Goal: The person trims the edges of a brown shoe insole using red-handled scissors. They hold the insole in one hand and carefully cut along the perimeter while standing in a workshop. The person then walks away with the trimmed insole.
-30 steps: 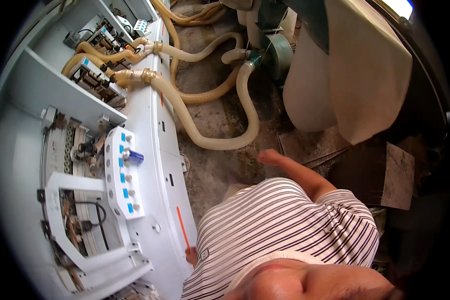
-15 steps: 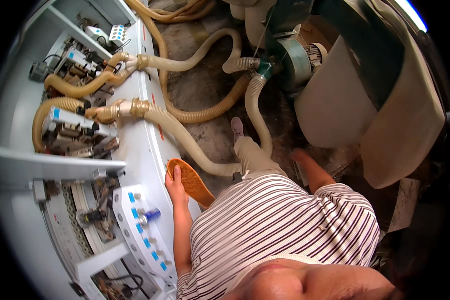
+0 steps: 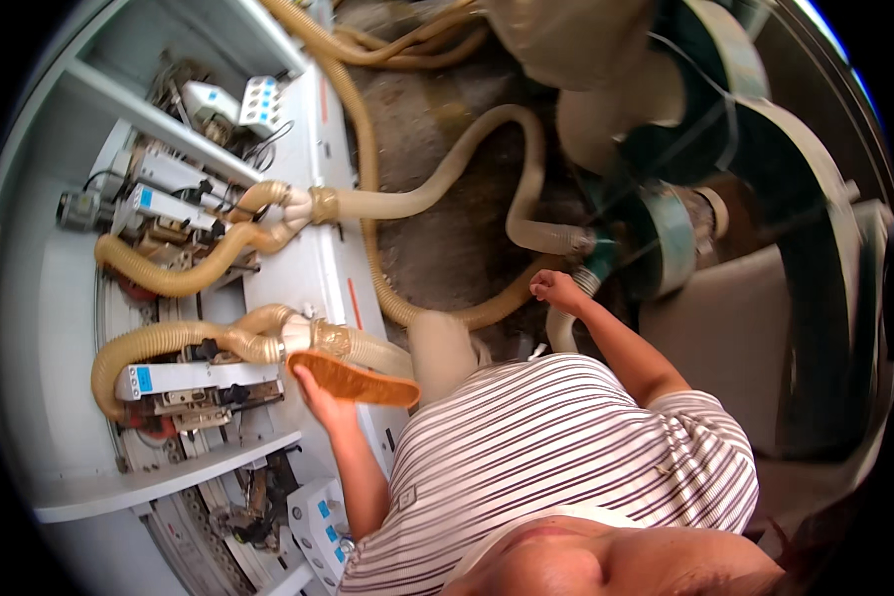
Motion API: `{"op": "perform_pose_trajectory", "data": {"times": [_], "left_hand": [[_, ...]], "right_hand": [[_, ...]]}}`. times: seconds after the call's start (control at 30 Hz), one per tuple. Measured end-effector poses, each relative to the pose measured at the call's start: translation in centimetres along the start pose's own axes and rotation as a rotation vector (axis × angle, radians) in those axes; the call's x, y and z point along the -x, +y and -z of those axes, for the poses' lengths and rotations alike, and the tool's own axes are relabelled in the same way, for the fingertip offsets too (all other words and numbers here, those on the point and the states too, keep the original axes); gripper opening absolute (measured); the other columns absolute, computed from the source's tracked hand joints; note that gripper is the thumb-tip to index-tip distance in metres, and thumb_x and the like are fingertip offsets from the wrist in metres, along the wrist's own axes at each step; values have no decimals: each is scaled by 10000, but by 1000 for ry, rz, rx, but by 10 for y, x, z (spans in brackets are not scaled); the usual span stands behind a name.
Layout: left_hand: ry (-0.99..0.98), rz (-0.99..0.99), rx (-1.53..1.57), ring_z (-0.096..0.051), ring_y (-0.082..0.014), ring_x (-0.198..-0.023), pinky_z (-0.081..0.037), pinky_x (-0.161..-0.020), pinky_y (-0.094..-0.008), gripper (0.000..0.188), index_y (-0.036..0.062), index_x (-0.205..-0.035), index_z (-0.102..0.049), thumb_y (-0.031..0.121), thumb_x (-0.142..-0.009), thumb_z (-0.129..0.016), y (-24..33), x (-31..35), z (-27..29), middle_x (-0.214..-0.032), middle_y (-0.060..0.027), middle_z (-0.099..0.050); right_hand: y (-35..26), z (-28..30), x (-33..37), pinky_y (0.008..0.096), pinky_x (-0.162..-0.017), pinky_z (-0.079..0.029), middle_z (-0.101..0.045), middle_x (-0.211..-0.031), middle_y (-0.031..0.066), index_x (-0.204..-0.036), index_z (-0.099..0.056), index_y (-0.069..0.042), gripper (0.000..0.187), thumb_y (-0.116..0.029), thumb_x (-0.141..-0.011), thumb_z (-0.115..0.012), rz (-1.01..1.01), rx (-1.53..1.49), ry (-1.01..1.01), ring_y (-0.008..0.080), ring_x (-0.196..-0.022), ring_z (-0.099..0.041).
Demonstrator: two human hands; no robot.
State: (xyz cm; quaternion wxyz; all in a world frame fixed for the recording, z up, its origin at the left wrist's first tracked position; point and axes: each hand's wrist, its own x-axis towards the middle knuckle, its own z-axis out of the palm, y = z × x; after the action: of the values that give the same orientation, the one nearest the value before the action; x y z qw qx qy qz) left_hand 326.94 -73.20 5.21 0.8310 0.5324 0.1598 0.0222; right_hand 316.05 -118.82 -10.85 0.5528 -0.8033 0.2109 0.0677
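Observation:
My left hand (image 3: 320, 399) grips a long, flat orange-brown piece (image 3: 356, 381), rounded at its ends and rough on its face; its exact kind I cannot make out. The piece lies almost level in front of the white machine's edge, near a ribbed hose (image 3: 368, 350). My right hand (image 3: 559, 291) hangs in the air on the right with its fingers curled in, and nothing shows in them. Beneath and beside that hand run a pale hose (image 3: 560, 328) and a tan hose (image 3: 512, 300).
On my left stands the long white machine (image 3: 278, 263) with open bays, motors and tan hoses (image 3: 164, 343). A control panel (image 3: 320, 526) with blue labels is at the lower left. At the right is a green blower (image 3: 666, 243) beside large pale bags (image 3: 725, 328). Hoses cross the floor ahead.
My left hand has turned the orange-brown piece from slanted to nearly level. My right arm has swung forward and up into view. The machine and hoses have shifted down the picture.

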Motion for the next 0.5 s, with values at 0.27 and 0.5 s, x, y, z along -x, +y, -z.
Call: {"op": "perform_pose_trajectory", "data": {"times": [0.27,0.5], "left_hand": [[32,178,252,-601,-236,-1038,-524,-864,-414,468,110,-1263,-543,450,-954,-628,-71,-191,-132,-1155,-51,-612],[-145,245,283,-612,-193,-1029,-527,-849,-371,445,101,-1274,-538,412,-968,-626,-80,-385,-303,-1142,-31,-615]], "right_hand": [[-204,-14,-153,346,-861,-511,-700,-1058,134,-1185,-643,-25,426,-370,-937,-673,270,80,-555,224,-971,-662],[-305,-15,-344,346,-884,-498,-701,-1082,142,-1253,-605,-21,447,-332,-940,-671,171,-43,-592,230,-996,-654]]}}
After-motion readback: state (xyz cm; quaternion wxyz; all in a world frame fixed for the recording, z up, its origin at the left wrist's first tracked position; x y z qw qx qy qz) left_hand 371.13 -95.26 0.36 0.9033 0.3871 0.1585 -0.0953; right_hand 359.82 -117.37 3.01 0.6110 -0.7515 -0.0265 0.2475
